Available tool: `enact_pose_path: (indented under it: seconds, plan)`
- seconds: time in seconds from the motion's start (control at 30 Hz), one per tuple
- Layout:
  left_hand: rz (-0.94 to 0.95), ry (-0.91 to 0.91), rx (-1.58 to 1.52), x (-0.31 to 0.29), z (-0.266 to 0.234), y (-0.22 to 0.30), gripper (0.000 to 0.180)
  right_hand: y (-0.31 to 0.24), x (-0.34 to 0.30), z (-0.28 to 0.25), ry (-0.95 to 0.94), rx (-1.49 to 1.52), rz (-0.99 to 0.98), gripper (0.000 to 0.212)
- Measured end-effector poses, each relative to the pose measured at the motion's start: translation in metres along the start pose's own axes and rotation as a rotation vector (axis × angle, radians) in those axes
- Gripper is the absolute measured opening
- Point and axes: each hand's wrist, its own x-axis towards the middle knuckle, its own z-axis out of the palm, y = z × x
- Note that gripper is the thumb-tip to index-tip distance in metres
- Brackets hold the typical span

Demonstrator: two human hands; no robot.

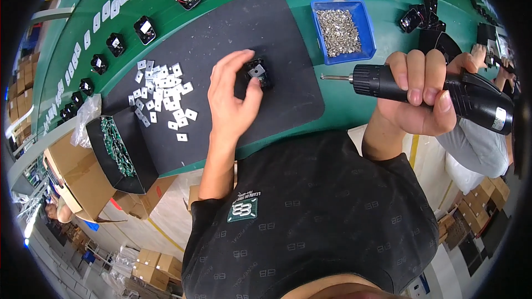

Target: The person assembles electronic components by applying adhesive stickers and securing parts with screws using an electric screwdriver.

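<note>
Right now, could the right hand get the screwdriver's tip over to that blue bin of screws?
Probably yes. The right hand grips the electric screwdriver with its bit pointing left, just below the blue bin of screws. Only bare green table lies between them; the left hand is off on the black mat.

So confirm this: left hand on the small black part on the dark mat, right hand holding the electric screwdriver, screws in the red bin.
Not quite: the bin of screws is blue, as the head view shows. The left hand does rest on the small black part on the dark mat, and the right hand holds the electric screwdriver.
</note>
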Motion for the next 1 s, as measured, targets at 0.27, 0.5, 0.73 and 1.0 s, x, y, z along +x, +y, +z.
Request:
enact_pose_path:
  seconds: [0.27, 0.5, 0.73, 1.0]
  plan:
    - [0.203, -0.158, -0.338, 0.012, 0.015, 0.047, 0.032, -0.007, 0.002, 0.013, -0.159, 0.046, 0.089, 0.053]
    - [0.298, -0.137, -0.340, 0.012, 0.021, 0.047, 0.018, -0.008, -0.003, 0.018, -0.144, 0.021, 0.075, 0.055]
    - [0.313, -0.066, -0.344, 0.010, 0.021, 0.046, 0.018, -0.003, -0.006, 0.022, -0.154, -0.040, 0.070, 0.058]
    - [0.303, -0.101, -0.173, 0.011, 0.000, 0.034, 0.051, 0.011, -0.008, 0.027, -0.090, -0.052, 0.082, 0.061]
